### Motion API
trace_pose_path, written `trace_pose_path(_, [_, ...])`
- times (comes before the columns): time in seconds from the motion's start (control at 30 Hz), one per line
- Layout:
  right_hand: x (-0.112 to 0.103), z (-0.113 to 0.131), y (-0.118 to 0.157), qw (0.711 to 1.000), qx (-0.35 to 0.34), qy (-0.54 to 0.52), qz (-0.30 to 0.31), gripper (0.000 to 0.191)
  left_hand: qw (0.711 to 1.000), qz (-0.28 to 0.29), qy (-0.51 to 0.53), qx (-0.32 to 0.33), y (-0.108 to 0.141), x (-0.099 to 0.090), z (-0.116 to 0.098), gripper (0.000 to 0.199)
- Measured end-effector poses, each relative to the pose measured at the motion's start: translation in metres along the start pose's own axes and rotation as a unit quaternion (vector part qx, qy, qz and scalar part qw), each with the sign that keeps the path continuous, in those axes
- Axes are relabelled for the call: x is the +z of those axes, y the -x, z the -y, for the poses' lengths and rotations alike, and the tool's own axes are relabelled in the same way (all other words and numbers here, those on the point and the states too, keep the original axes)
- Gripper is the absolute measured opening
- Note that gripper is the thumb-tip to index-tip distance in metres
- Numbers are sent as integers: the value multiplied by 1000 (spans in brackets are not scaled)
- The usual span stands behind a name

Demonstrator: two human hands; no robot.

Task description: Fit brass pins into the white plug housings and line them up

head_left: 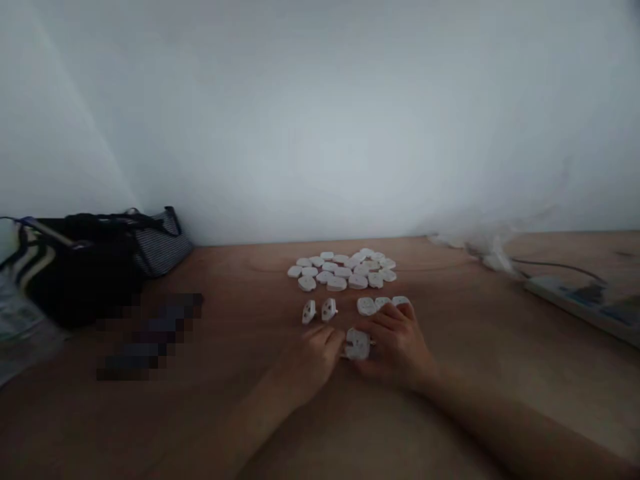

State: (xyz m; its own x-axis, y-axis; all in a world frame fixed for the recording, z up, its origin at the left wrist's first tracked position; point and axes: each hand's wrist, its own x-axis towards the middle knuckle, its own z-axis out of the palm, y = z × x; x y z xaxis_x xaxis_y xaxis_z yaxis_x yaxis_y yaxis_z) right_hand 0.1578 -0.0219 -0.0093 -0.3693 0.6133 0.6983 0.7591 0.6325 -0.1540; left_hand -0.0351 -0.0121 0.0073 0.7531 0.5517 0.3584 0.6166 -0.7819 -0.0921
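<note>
My right hand (395,343) is closed around the right side of a white plug-like piece (358,345), which has small metal prongs at its sides. My left hand (316,357) is at that piece's left edge, fingers pressed together; whether it grips the piece or something small is hidden. Beyond my right hand, a short row of white pieces (367,306) lies partly behind its fingers. Two white pieces with dark holes (309,311) stand on edge beyond my left hand. Farther back lies a cluster of several white pieces (337,283).
The brown table (240,320) meets a pale wall. At the left are a black bag (85,267), a clear plastic bag (25,327) and a pixelated dark object (150,337). On the right lie a power strip (580,307) with a cable and crumpled clear plastic (495,250).
</note>
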Motion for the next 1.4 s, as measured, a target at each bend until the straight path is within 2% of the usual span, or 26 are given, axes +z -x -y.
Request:
trace_pose_path(0.1, [0,1,0,1000,15,-8,1,31,997,-41,52,-25,0,-1,-2,12])
trace_pose_path(0.2, [0,3,0,999,21,-25,6,32,986,-56,139,-68,-2,-3,-6,9])
trace_pose_path(0.33, [-2,4,-1,998,19,-56,20,37,949,-62,264,-158,-4,-4,-2,11])
trace_pose_path(0.43, [-3,0,-1,997,23,-64,23,38,929,-73,301,-201,-4,-6,11,12])
trace_pose_path(0.5, [-2,-6,0,997,40,-59,11,39,940,-41,282,-189,-2,-8,22,14])
trace_pose_path(0.63, [0,-19,4,996,76,-46,-18,41,956,54,256,-135,4,-10,34,5])
trace_pose_path(0.73, [1,-22,6,996,80,-48,-14,41,955,80,252,-138,6,-5,35,10])
trace_pose_path(0.83, [2,-20,6,995,73,-61,-6,41,956,77,244,-141,6,-1,35,3])
trace_pose_path(1.0, [1,-17,4,993,72,-96,21,44,955,30,246,-160,3,-7,32,9])
trace_pose_path(1.17, [-3,-14,1,981,61,-158,92,41,934,-99,306,-157,2,-8,23,9])
trace_pose_path(1.27, [-4,-11,0,978,56,-171,104,42,933,-140,305,-135,2,-5,16,6])
trace_pose_path(1.4, [-2,-9,0,976,44,-180,112,47,938,-164,296,-80,1,0,10,7])
